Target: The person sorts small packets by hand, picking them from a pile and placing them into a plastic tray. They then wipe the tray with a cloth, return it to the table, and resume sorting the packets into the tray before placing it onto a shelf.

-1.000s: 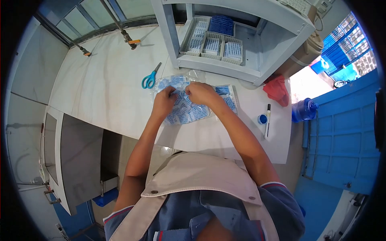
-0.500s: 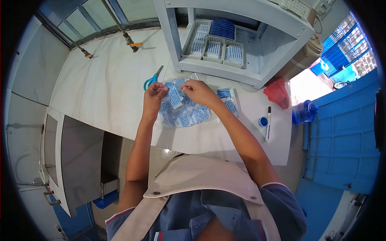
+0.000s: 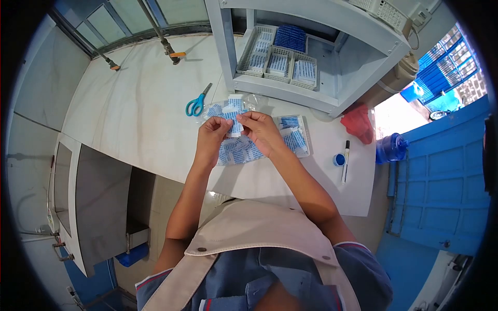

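Between my hands is a small white packet strip with blue print [image 3: 234, 115], held upright over a clear plastic bag of similar packets [image 3: 236, 151]. My left hand [image 3: 213, 136] pinches its left edge between thumb and fingers. On the opposite edge, my right hand [image 3: 259, 130] pinches it too. Just right of my right hand lies a tray of blue-printed packets [image 3: 293, 136]. Teal-handled scissors [image 3: 196, 105] rest on the table beyond my left hand, blades pointing away.
A grey metal shelf [image 3: 321, 106] at the back holds baskets of packets [image 3: 278, 65]. To the right are a red cloth [image 3: 358, 123], a marker [image 3: 345, 161], a small blue-topped container [image 3: 339, 159] and a blue water bottle [image 3: 392, 148]. Valved pipes [image 3: 170, 51] stand at the back left.
Both hands have come closer together, my left hand moving right and down. The packet strip, earlier by my left hand, is now gripped by both. The camera view has shifted slightly.
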Demonstrator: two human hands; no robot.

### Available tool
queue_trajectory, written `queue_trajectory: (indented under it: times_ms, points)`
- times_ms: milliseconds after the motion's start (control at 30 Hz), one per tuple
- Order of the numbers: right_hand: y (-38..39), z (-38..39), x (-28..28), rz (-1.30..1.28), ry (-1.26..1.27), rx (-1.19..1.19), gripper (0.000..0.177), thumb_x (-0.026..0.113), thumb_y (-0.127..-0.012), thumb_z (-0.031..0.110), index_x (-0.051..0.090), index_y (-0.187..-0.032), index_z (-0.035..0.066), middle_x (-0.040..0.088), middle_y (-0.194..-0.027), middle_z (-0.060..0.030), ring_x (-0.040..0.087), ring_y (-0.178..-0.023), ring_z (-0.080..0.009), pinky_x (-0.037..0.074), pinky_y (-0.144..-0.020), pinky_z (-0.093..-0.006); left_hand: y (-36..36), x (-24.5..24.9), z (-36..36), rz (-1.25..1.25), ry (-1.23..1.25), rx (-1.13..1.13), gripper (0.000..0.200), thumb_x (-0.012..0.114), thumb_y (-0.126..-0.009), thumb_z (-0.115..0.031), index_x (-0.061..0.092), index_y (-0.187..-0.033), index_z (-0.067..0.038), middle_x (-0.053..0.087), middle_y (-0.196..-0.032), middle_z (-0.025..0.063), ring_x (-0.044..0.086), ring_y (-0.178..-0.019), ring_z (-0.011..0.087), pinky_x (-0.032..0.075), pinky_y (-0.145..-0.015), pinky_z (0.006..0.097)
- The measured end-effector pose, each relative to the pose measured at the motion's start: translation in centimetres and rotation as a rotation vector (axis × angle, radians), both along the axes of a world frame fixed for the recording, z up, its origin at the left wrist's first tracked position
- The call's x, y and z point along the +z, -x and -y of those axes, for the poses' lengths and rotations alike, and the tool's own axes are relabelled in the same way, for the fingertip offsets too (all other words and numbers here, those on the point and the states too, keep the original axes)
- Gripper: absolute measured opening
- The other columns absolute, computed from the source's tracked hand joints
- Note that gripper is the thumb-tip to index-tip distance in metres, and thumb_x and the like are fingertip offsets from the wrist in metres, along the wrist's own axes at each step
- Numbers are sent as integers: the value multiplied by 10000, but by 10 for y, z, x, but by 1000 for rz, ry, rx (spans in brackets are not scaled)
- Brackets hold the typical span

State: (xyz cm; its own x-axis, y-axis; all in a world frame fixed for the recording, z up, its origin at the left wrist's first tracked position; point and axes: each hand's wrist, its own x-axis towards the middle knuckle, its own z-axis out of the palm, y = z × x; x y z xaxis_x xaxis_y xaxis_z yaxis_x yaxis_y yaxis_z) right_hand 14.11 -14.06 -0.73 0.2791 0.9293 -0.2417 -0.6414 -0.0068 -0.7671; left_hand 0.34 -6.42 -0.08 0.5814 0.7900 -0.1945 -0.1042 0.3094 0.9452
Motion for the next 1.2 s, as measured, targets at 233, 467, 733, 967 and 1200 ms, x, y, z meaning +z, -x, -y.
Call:
queue_trajectory:
  times_ms: [233,467,733,967,1200]
  points:
    - [5,0,0,-158,37,-81,139,663,-845,106,634,-936,4,617,-794,-14,547,-699,-90,453,-637,-236,-1,-1,7,125,163,74,101,650,-851,-62,577,-918,-40,618,-818,2,548,-678,56,423,-597,202]
    - [5,6,1,616,29,-264,191,615,-860,92,638,-988,-47,639,-793,-38,556,-684,-61,458,-603,-223,1,-2,7,145,125,105,118,631,-858,-40,596,-969,-20,625,-831,10,558,-704,62,430,-622,188]
    - [18,17,17,605,-7,-155,308,628,-884,139,613,-1151,-14,618,-820,-17,571,-691,-75,438,-595,-195,-8,-3,10,144,69,163,159,612,-883,-83,605,-1014,6,621,-833,12,544,-698,57,463,-658,208]
    - [16,19,7,705,-52,-166,262,594,-892,109,616,-1109,-35,612,-862,-74,600,-679,-111,459,-600,-232,-12,14,17,89,143,98,347,572,-900,-70,490,-1219,37,615,-897,47,586,-754,105,511,-764,265]
    - [16,17,25,1019,-20,19,211,585,-869,138,656,-990,-20,633,-814,-141,604,-667,-209,472,-642,-290,-3,20,9,102,28,-72,442,412,-893,35,418,-1330,-25,572,-951,94,580,-841,141,513,-771,308]
